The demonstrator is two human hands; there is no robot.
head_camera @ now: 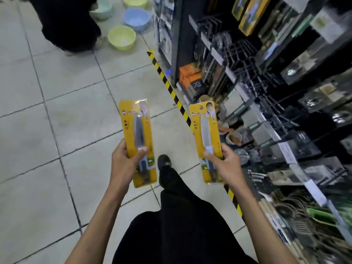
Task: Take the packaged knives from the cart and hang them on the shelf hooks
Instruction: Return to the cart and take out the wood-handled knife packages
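I hold two packaged knives, each on a yellow card under a clear blister. My left hand (124,161) grips the lower part of the left package (136,130), thumb across its front. The right package (206,130) is gripped the same way by my right hand (224,164). Both cards stand upright over the tiled floor, level with each other. The shelf with black wire hooks (253,73) rises to the right, an arm's reach from the right package. No cart is in view.
Hanging kitchen tools and packaged goods fill the shelving (304,111) along the right. Yellow-black hazard tape (171,88) marks its base. Pastel plastic bowls (122,37) lie on the floor ahead, beside another person in black (66,21). My own leg and shoe (165,164) are below.
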